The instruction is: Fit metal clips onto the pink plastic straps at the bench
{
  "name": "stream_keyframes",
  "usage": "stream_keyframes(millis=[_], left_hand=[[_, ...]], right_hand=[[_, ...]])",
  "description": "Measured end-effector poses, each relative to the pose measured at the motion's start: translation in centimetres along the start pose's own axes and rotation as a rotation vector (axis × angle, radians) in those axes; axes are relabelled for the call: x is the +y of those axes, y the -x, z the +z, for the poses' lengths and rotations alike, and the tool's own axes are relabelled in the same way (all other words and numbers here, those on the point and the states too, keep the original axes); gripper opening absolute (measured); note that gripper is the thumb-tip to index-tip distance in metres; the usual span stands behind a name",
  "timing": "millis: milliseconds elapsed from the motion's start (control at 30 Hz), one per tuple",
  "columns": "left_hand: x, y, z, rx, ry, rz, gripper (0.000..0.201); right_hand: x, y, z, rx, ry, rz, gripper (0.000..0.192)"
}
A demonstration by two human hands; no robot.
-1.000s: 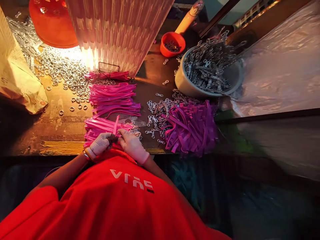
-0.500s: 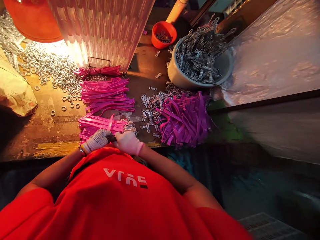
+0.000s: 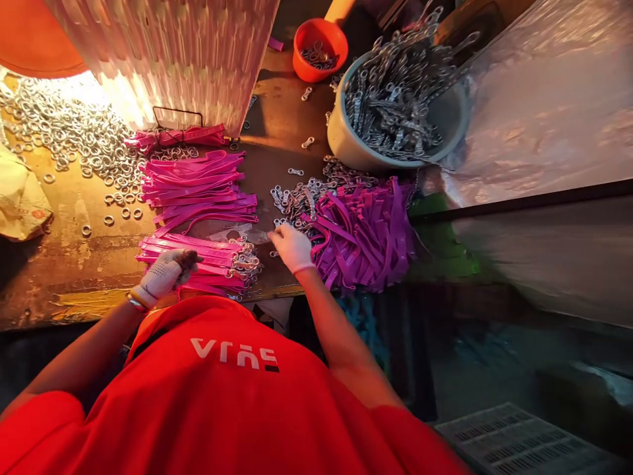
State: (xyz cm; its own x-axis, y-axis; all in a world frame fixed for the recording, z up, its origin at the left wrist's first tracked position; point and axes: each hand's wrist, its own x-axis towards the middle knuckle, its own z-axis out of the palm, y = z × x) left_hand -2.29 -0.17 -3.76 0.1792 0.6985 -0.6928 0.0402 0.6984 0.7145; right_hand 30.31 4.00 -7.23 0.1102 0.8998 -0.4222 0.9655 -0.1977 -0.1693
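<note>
**Gloved hands among pink straps and metal clasps**

We see a worn brown tabletop (image 3: 64, 264) carrying everything here. At its back stands a large ribbed pink-white bundle (image 3: 168, 53), glowing in the lamp light. To the right sits a grey bowl (image 3: 346, 142) heaped with metal clasps, and behind it a small orange scoop (image 3: 319, 39) holding a few more. A loose purple pile of straps (image 3: 366, 231) lies in front of the bowl, with scattered metal clasps (image 3: 297, 198) just beside it on the left. Left of centre we find flat stacks of pink straps (image 3: 195, 188), and nearer to us a finished stack of pink straps with clasps (image 3: 208, 257) at their right ends. Silver rings (image 3: 74, 132) spread across the far left of the tabletop, near a crumpled paper bag (image 3: 20, 198).

Our left hand (image 3: 161, 274), in a white dotted glove, rests on the near stack of pink straps; it is curled around something dark, though we cannot tell what that is. Our right hand (image 3: 293, 247), in a pale glove, reaches toward the scattered metal clasps, fingers bent and pinched at the edge of the purple pile; whether it already grips a clasp we cannot tell.
</note>
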Motion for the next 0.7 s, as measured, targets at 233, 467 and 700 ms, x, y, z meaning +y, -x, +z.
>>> stream_keyframes(millis=[233, 467, 700], left_hand=[[1.6, 1.6, 3.0, -0.293, 0.427, -0.384, 0.038], [1.3, 3.1, 3.5, -0.154, 0.294, -0.223, 0.028], [0.4, 2.4, 3.4, -0.066, 0.165, -0.187, 0.035]], right_hand=[[0.3, -6.0, 4.3, 0.069, 0.062, 0.196, 0.032], [0.2, -3.8, 3.8, 0.095, -0.176, 0.050, 0.033], [-5.3, 6.9, 2.0, 0.188, -0.383, -0.643, 0.037]])
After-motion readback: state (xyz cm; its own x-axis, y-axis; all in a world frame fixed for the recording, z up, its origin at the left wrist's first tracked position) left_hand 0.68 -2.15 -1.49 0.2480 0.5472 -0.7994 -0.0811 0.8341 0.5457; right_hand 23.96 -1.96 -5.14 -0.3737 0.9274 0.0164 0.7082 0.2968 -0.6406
